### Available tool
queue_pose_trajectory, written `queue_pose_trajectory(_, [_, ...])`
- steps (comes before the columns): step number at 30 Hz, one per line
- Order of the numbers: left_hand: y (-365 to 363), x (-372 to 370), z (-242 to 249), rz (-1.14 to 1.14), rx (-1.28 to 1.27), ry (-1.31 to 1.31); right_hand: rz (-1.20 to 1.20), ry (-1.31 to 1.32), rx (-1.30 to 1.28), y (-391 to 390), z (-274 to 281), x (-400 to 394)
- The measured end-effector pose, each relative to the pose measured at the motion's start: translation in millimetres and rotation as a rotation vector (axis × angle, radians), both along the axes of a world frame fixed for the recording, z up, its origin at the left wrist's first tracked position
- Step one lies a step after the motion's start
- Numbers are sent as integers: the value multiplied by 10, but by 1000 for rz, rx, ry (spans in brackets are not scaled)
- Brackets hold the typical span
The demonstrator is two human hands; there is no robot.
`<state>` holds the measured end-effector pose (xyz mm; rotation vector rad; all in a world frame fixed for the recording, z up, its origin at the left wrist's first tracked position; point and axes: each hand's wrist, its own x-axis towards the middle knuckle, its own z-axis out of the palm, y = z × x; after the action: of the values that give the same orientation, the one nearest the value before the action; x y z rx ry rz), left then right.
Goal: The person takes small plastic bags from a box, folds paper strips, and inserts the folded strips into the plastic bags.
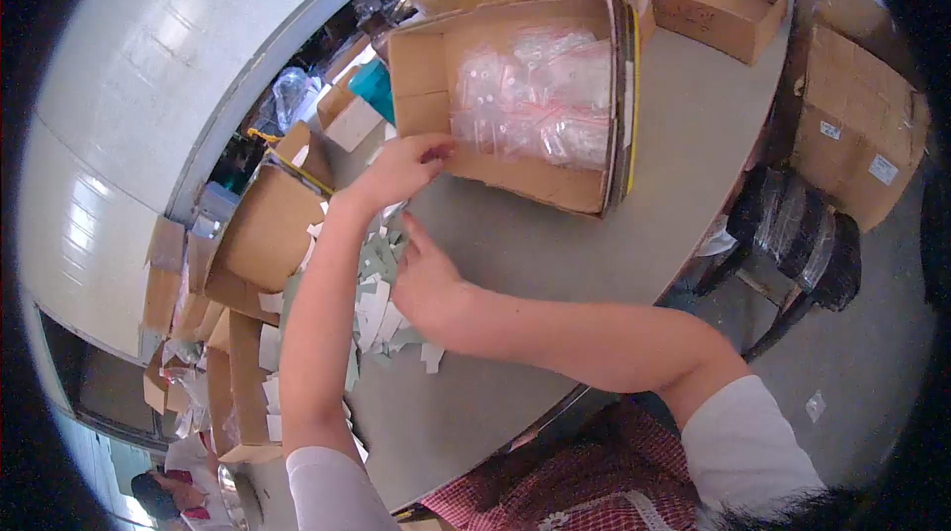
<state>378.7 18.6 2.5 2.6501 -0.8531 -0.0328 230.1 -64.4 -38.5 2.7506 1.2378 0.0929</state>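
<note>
The left hand [401,166] rests at the near corner of the open cardboard box [421,85], fingers curled with the tips pressed against the box wall; whether it pinches anything cannot be told; the right hand [424,273] lies on the grey tabletop [555,244] just below that corner, index finger extended toward the box and the other fingers loosely folded, holding nothing visible; the box sits on the tabletop, touching a row of further cartons behind it, and is filled on one side with clear plastic bags [540,100] bearing red strips; its long axis runs roughly across the picture from the left hand toward the yellow-edged far wall, opening upward, the bags heaped toward that far wall; risks, as judged: a push at the corner would likely swing the box about rather than slide it straight, since the load sits at the other end; the slick bags may spill over the low wall if the box tilts; the loose pale paper slips [376,308] strewn under the right wrist could be swept off the tabletop edge by a forearm movement; a smaller empty carton [718,1] stands well apart beyond.
</note>
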Motion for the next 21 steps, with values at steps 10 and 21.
queue_pose_trajectory(10, [-60,-227,50,-206,122,-420,-3,-29,199,-71,-114,225])
queue_pose_trajectory(21, [413,-1408,303,465,-1039,-113,241,820,1488,-83,58,621])
